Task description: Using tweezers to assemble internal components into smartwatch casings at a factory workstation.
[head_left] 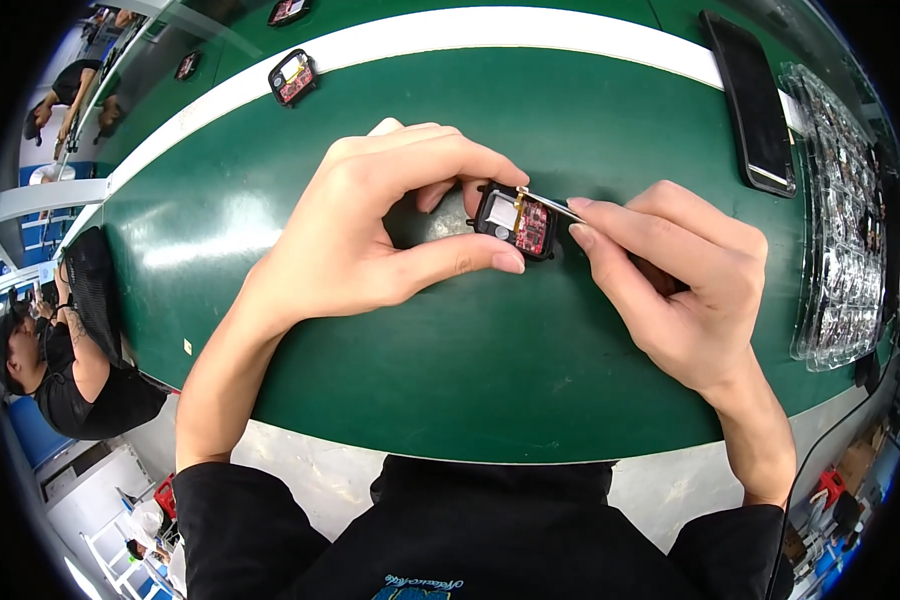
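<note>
Between the thumb and fingers of my left hand (370, 215) is a small black electronic device housing (515, 220), its inside facing up. A red circuit board, a silvery-white block and a yellowish strip show within it. My right hand (680, 270) pinches a thin metal tool, which looks like tweezers (555, 204), between thumb and index finger. The tool's tip touches or hovers just over the upper edge of the housing, near my left index fingertip; which of the two I cannot tell. Both hands are above the green table mat (420, 390).
A similar open housing (293, 78) lies at the far left by a white strip (370, 38), with more beyond it. At the far right are a black phone-like slab (752, 110) and stacked clear plastic trays (842, 230) of small parts. Another person (70, 360) sits at left.
</note>
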`<state>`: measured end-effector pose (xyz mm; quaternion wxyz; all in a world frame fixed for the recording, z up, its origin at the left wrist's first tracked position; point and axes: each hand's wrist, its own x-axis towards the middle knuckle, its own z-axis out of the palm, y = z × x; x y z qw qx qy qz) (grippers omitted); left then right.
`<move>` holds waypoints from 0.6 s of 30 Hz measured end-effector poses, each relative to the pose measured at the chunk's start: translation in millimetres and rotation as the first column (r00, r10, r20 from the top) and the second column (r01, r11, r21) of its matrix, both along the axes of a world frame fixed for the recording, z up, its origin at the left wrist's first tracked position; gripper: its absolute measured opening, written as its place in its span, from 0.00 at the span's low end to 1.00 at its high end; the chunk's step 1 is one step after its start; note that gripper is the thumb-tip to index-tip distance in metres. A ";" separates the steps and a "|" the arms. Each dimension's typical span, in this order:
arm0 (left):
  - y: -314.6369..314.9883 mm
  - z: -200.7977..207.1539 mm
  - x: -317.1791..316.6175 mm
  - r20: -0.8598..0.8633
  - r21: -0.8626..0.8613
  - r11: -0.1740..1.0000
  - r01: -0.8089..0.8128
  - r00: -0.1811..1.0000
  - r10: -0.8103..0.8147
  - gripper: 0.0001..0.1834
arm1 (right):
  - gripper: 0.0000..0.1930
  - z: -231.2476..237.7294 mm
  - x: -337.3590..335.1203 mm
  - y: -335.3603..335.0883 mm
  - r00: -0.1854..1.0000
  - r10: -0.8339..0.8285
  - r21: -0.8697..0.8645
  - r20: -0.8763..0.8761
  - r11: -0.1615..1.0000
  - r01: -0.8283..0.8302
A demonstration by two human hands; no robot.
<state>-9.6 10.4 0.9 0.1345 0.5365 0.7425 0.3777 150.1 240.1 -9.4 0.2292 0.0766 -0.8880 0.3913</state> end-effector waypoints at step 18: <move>0.4 -0.3 -2.1 -0.017 -0.003 1.000 0.008 1.000 -0.008 0.29 | 0.16 -0.6 1.0 -1.6 0.997 -0.003 0.146 -0.080 0.989 0.015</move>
